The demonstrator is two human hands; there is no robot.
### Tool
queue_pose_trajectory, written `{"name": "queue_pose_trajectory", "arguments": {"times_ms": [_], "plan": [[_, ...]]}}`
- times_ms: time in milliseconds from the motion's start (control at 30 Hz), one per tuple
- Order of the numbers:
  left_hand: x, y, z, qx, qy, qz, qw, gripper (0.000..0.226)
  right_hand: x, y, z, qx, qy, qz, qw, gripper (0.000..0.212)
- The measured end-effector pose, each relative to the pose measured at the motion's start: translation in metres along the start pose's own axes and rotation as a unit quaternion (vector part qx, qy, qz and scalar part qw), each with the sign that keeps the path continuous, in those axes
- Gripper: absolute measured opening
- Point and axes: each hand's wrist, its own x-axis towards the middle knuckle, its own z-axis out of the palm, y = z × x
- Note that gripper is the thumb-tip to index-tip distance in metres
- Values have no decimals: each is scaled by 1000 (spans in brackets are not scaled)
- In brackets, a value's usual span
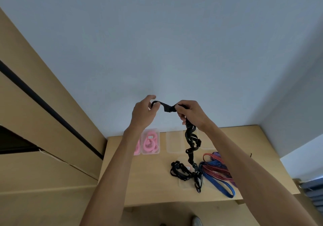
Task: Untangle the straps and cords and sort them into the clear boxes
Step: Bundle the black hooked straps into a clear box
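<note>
I hold a black strap [190, 138] high above the table. My left hand [143, 113] pinches its upper end and my right hand [190, 114] grips it a short way along. From my right hand the strap hangs twisted down to a tangled black heap with clips [181, 171] on the table. Blue and red striped cords [217, 172] lie to the right of that heap. A clear box [150, 142] at the back left holds coiled pink cords. A second box with pink cord [137, 149] is partly hidden behind my left forearm.
Empty clear boxes [174, 142] stand at the back of the wooden table [148, 182], partly behind the hanging strap. Another clear box [185, 184] lies under the black heap. A wooden cabinet [43, 121] stands to the left, a pale wall behind.
</note>
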Motion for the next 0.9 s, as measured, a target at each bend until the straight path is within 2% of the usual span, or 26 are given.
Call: {"name": "queue_pose_trajectory", "arguments": {"times_ms": [67, 133, 233, 400, 533, 633, 700, 733, 800, 833, 900], "plan": [[-1, 1, 0, 11, 2, 13, 1000, 22, 0, -3, 4, -2, 12, -18, 1000, 20], [-3, 2, 2, -4, -30, 14, 999, 13, -2, -4, 5, 2, 20, -32, 999, 20], [-9, 2, 7, -19, -67, 11, 998, 17, -6, -3, 5, 42, 40, -41, 997, 18], [-15, 11, 6, -169, -139, -10, 976, 26, -8, -8, 0, 100, 84, -53, 990, 15], [-16, 15, -3, -215, -165, 2, 963, 25, -9, -8, -3, 109, 95, -67, 987, 20], [-16, 28, -1, -277, -113, 10, 954, 26, -15, -4, 8, 102, 43, -32, 993, 38], [-16, 34, 8, -288, -44, -22, 957, 29, -19, -5, 19, 91, -9, 5, 996, 51], [-15, 34, 14, -299, -3, -48, 953, 28, -20, -6, 24, 81, -34, 18, 996, 52], [-14, 32, 24, -305, 77, -94, 945, 25, -21, -8, 33, 57, -79, 41, 994, 41], [-15, 30, 27, -261, 114, -95, 954, 23, -22, -7, 36, 31, -93, 56, 994, 36], [-18, 21, 31, -85, 150, -42, 984, 21, -23, -8, 37, -74, -105, 70, 989, 35]]}}
